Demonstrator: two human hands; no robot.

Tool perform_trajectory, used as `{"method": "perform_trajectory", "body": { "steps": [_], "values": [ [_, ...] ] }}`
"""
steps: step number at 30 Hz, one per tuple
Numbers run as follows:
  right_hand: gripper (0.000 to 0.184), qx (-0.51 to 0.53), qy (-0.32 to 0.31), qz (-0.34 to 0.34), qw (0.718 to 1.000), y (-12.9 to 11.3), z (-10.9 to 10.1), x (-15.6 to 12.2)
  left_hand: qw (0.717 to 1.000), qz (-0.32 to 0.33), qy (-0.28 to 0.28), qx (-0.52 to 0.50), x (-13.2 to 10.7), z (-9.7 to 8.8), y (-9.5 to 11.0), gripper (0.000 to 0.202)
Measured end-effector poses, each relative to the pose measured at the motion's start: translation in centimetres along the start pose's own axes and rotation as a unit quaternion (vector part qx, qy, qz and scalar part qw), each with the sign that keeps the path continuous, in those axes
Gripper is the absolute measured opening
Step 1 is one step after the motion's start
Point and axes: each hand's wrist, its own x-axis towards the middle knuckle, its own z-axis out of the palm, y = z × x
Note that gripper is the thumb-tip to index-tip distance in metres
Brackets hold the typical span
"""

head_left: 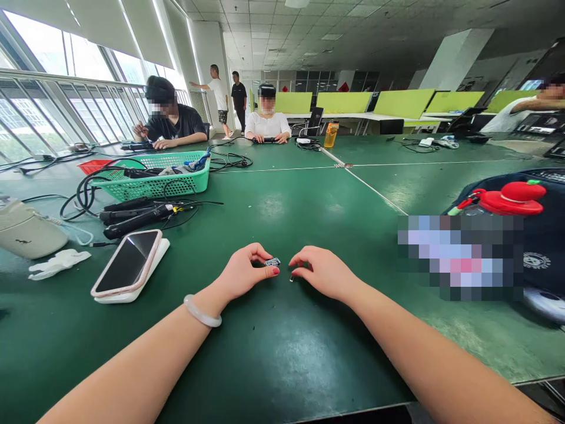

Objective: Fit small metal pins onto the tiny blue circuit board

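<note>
My left hand (245, 271) is closed, pinching a small flat piece with a dark and white pattern (273, 262) between thumb and index finger; its exact kind is too small to tell. A pale bangle (202, 312) circles the left wrist. Just across a narrow gap, my right hand (324, 272) has its fingers curled, thumb near index. At its thumb tip shows a tiny light-coloured piece (292, 279), which it seems to pinch. Both hands are low over the green table (273, 365), the two pieces apart from each other.
Left of my hands lie a phone (130, 262) on a white object, black cables and dark handles (136, 218), and a green basket (154, 176). A dark bag (494, 188) with a red toy sits right. An orange bottle (331, 134) and several people are farther off.
</note>
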Motion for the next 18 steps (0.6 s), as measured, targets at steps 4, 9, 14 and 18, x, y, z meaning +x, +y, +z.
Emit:
{"method": "perform_trajectory", "body": {
  "steps": [4,9,14,18],
  "values": [
    [0.011,-0.020,-0.058,-0.011,0.998,0.3,0.4,0.0,1.000,0.002,-0.002,0.021,0.0,0.1,-0.2,0.029],
    [0.012,-0.048,-0.059,0.002,0.997,-0.6,1.1,0.6,1.000,0.009,-0.007,0.022,0.1,0.2,-0.4,0.029],
    [0.015,-0.045,-0.043,-0.002,0.998,-0.3,1.5,1.4,1.000,0.005,-0.017,0.023,0.1,0.2,-0.4,0.029],
    [0.017,-0.029,-0.042,0.005,0.999,-0.3,1.3,1.2,1.000,0.007,-0.014,0.027,0.0,0.2,-0.3,0.030]
  ]
}}
